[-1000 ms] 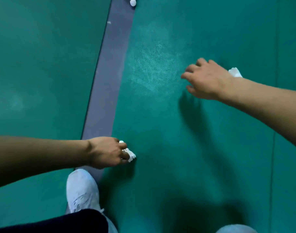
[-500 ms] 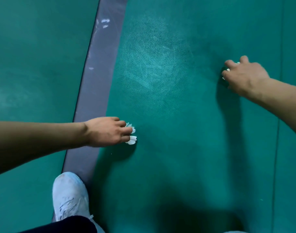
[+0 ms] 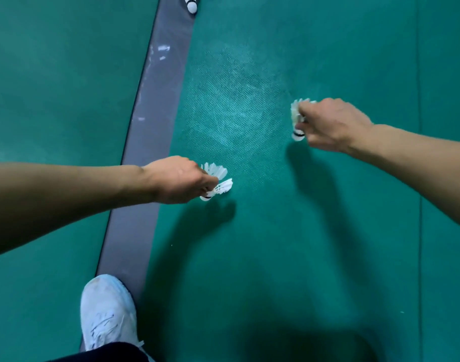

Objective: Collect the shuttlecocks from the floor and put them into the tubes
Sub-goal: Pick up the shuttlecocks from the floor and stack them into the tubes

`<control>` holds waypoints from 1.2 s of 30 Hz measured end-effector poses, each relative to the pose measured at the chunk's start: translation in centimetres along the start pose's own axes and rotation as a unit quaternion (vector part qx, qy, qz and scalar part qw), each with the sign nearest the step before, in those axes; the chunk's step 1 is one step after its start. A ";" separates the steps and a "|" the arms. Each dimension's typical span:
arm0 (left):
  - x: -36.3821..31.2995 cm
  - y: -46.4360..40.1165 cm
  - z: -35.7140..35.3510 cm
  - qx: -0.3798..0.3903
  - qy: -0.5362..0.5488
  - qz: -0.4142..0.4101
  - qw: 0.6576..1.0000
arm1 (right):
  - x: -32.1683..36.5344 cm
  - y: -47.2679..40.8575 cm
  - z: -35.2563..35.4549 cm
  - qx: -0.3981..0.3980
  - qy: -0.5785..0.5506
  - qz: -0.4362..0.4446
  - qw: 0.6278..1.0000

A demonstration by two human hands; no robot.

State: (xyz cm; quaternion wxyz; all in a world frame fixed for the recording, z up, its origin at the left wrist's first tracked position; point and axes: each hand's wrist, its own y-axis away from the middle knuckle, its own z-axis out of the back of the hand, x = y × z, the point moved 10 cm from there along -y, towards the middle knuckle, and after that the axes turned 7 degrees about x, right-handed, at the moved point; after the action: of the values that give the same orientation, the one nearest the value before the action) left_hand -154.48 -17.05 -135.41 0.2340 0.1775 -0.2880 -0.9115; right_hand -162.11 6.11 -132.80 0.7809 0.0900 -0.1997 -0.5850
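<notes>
Left hand [image 3: 179, 180]: fingers curled round two white shuttlecocks [image 3: 218, 178], feather skirts fanned out to the right, one cork tip poking out below the knuckles; held above the green floor [image 3: 249, 257], just right of the grey line [image 3: 150, 126].
Right hand [image 3: 333, 125]: fingers pinched on another shuttlecock [image 3: 298, 118], skirt up, cork down; possibly more than one in the grip, blurred by motion.
Loose shuttlecock [image 3: 192, 5]: lying on the floor at the top edge of view, at the end of the grey line, well apart from both hands.
Done so far: at least three shuttlecocks off the floor and in hand.
Left to do: judged early to midway; loose one at the top not yet picked up, none of the held ones yet in a tube.
Hidden or cut off: no tubes anywhere in view; loose shuttlecock cropped by the frame edge; palms and corks mostly covered by the backs of the hands; exact count in the right hand impossible to tell.
Also in view: white shoe [image 3: 107, 309] on the lower end of the grey line.
</notes>
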 end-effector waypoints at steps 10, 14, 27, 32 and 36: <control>1.8 2.2 12.5 -0.043 -0.060 0.014 0.997 | 6.0 1.8 7.2 -0.028 -0.076 0.027 0.996; -0.2 7.5 24.4 -0.096 -0.069 0.001 0.993 | 7.6 4.9 18.8 -0.064 -0.097 0.026 0.993; -12.6 43.4 82.8 -0.217 -0.098 0.096 0.966 | 11.6 35.1 80.0 -0.184 -0.166 -0.077 0.966; -20.7 52.7 96.4 -0.267 -0.111 0.065 0.955 | 12.9 46.1 94.0 -0.292 -0.271 -0.100 0.912; -26.4 56.8 102.6 -0.322 -0.125 0.001 0.938 | 13.5 53.6 98.2 -0.371 -0.334 -0.106 0.860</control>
State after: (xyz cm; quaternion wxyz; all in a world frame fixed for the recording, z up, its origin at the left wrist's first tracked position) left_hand -161.19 1.10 -16.73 0.2417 -0.0231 -0.0060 -0.9701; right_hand -152.81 18.49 -21.17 0.5764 -0.3865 -0.2061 -0.6898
